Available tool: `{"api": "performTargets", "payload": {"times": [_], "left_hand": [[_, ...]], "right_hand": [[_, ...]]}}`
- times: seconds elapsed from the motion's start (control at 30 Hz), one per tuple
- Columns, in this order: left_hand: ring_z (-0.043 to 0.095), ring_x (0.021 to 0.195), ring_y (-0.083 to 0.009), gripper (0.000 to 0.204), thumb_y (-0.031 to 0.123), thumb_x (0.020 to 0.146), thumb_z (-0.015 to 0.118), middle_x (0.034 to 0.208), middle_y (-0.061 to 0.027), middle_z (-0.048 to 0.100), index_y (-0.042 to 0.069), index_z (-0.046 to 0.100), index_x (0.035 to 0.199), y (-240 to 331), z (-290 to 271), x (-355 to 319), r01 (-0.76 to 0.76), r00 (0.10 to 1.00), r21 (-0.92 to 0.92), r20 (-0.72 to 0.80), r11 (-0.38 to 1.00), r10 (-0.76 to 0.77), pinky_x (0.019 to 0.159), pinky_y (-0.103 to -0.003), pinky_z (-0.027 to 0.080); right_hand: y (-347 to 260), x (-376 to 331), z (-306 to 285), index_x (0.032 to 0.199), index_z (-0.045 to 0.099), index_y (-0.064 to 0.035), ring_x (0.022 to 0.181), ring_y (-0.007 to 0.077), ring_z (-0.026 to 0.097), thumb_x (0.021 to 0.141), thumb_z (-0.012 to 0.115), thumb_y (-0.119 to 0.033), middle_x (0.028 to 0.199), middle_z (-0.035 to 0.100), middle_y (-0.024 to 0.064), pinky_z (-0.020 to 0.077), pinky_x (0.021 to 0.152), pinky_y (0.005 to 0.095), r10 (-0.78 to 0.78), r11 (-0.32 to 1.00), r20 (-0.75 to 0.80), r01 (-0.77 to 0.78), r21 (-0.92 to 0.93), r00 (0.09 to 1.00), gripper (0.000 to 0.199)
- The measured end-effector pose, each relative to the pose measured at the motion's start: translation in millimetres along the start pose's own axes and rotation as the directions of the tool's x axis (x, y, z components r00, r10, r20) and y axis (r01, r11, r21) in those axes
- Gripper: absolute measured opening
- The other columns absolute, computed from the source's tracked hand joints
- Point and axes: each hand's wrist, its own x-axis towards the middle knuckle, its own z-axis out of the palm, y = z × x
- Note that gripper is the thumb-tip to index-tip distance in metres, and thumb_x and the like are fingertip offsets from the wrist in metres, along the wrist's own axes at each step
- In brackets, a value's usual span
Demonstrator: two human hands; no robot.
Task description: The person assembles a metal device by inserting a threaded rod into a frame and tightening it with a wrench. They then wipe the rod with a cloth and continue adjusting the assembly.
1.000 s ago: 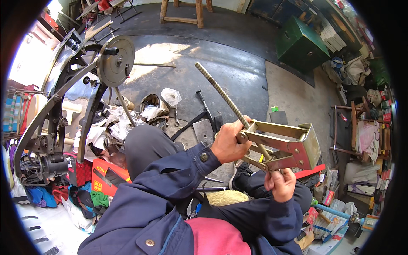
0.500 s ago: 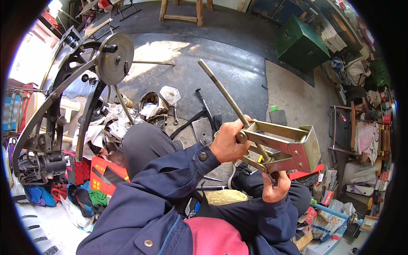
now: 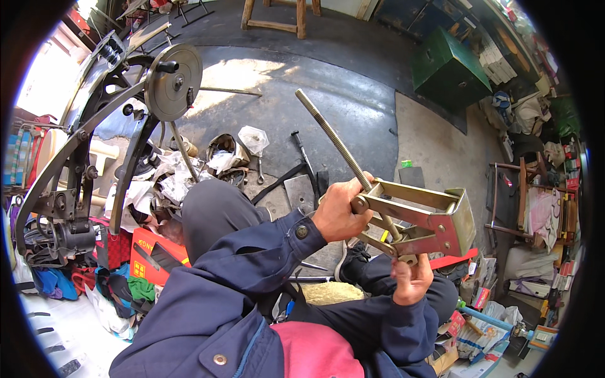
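Observation:
A metal scissor jack (image 3: 435, 228) with a yellowish plated finish is held up in front of me, over my lap. Its long threaded rod (image 3: 333, 140) slants up to the far left. My left hand (image 3: 342, 213) is closed round the jack's near-left joint, where the rod passes through, with the thumb on top. Below the opposite joint, my right hand (image 3: 413, 281) has its thumb and fingers bent at the end of the rod, touching the jack there. What the right fingertips pinch is partly hidden.
On the left stands a black hand-cranked machine with a round wheel (image 3: 173, 82). Scraps and bags (image 3: 173, 179) lie beside my knee. A hammer (image 3: 304, 151) and a metal plate (image 3: 301, 192) rest on the floor ahead. A green box (image 3: 450, 69) stands far right; cluttered shelves line the right side.
My right thumb and fingers have shifted round the end of the rod, and that hand sits slightly more to the right. The left hand and jack have hardly moved.

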Motion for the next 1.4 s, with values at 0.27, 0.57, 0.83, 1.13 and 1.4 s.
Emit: {"api": "performTargets", "payload": {"times": [0.27, 0.57, 0.83, 1.13, 1.4], "left_hand": [[0.067, 0.073, -0.0376, 0.019, 0.002, 0.085, 0.066, 0.083, -0.018, 0.064, 0.002, 0.061, 0.104, 0, 0, 0, -0.018, 1.0, -0.006, 0.007, 1.0, 0.018, 0.067, -0.037, 0.053], [0.068, 0.072, -0.0341, 0.017, 0.002, 0.087, 0.065, 0.081, -0.0168, 0.063, 0.002, 0.061, 0.104, 2, -2, 0, 0.037, 0.999, -0.016, 0.032, 0.999, -0.037, 0.067, -0.037, 0.054], [0.067, 0.069, -0.0332, 0.017, 0.004, 0.088, 0.066, 0.078, -0.0162, 0.063, 0.002, 0.06, 0.104, 1, -1, 0, 0.007, 1.0, -0.029, -0.016, 1.0, -0.007, 0.065, -0.036, 0.053], [0.066, 0.066, -0.0318, 0.016, 0.003, 0.088, 0.064, 0.076, -0.016, 0.061, 0.002, 0.061, 0.104, 2, -2, 0, 0.014, 1.0, -0.026, 0.003, 1.0, -0.014, 0.064, -0.035, 0.053], [0.065, 0.066, -0.0263, 0.016, 0.003, 0.087, 0.064, 0.075, -0.0141, 0.062, 0.002, 0.061, 0.103, 2, -3, -1, 0.016, 1.0, -0.034, -0.009, 0.999, -0.017, 0.065, -0.034, 0.053]], "right_hand": [[-4, 4, -13, 0.12, 0.058, 0.0017, 0.06, 0.0136, 0.055, 0.1, 0.065, -0.027, 0.094, 0.064, 0.0109, 0.0471, 0.052, 0.0298, 0.179, 0.929, 0.122, -0.209, 0.306, 0.976, 0.036], [-6, 4, -4, 0.122, 0.057, 0.0036, 0.055, 0.0167, 0.057, 0.098, 0.068, -0.049, 0.088, 0.068, 0.0174, 0.0446, 0.046, 0.0275, 0.35, 0.467, 0.362, -0.497, 0.731, 0.864, 0.059], [-14, 1, 4, 0.115, 0.064, 0.0046, 0.061, 0.0092, 0.054, 0.103, 0.062, -0.041, 0.08, 0.066, 0.0084, 0.0428, 0.056, 0.0229, -0.121, 0.96, -0.041, 0.106, -0.258, 0.992, 0.047], [-6, 11, -16, 0.124, 0.062, 0.0021, 0.047, 0.0149, 0.045, 0.105, 0.049, -0.057, 0.07, 0.058, 0.0112, 0.0381, 0.043, 0.0286, 0.329, 0.67, 0.448, -0.54, 0.509, 0.831, 0.063], [-5, 1, 2, 0.114, 0.063, 0.002, 0.077, 0.0095, 0.058, 0.095, 0.072, -0.009, 0.089, 0.065, 0.0058, 0.0466, 0.071, 0.0235, -0.262, 0.886, -0.008, 0.237, -0.399, 0.965, 0.024]]}}
